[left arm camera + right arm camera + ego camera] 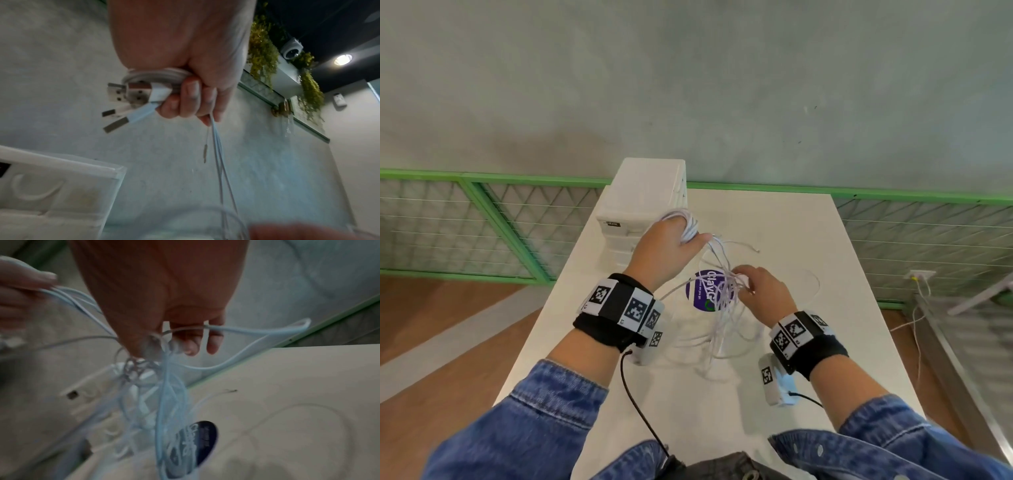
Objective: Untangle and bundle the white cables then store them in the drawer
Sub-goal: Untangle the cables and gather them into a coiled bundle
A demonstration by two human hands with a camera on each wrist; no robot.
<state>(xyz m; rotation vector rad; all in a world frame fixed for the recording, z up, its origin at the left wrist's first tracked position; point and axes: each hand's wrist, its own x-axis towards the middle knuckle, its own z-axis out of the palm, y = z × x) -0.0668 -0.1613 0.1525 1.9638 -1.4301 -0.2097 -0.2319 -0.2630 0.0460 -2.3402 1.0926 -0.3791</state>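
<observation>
Left hand (pixel 185 65) gripping coiled white cables (pixel 156 76), right hand (pixel 765 291) pinching their blurred tangle, strands strung between both hands, right fingertips hidden.

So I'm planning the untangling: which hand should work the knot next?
Right hand: its fingers are already in the tangle of white cables. The left hand grips the coiled bundle.

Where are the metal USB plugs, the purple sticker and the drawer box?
USB plugs (pixel 118 95), left wrist view, metal tip.
Purple sticker (pixel 703 289), head view, its middle.
Drawer box (pixel 643 186), head view, its top.
</observation>
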